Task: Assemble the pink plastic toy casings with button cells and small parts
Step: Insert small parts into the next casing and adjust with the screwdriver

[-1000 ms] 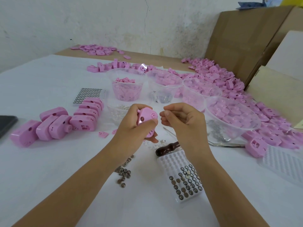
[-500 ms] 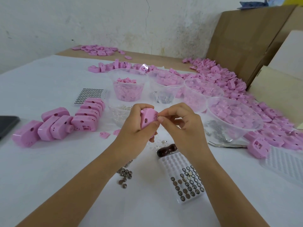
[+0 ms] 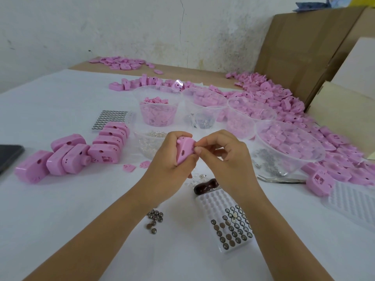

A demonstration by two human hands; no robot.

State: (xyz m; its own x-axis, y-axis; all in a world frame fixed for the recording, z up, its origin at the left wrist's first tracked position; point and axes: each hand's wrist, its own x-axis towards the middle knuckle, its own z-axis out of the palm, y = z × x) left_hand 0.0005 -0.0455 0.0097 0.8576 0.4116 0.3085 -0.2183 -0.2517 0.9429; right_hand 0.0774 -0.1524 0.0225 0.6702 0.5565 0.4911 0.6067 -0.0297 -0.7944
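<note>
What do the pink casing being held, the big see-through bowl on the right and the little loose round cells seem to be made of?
The pink casing: probably moulded plastic, matte; even colour, rounded edges, moulded holes. The clear bowl: thin glossy plastic, likely; contents show through and the rim glints. The loose button cells: metal, apparently; shiny silver-grey faces.

On the table (image 3: pixel 50 209), a row of casings (image 3: pixel 81 153) lies left of the held casing (image 3: pixel 185 150), a phone (image 3: pixel 9 156) farther left. Before it lie loose cells (image 3: pixel 155 220) and a cell tray (image 3: pixel 229 224), tray rightmost. Behind stand bowls (image 3: pixel 142 110), with tweezers (image 3: pixel 284 180) just before the rightmost; a heap (image 3: pixel 274 94) spreads right.
</note>
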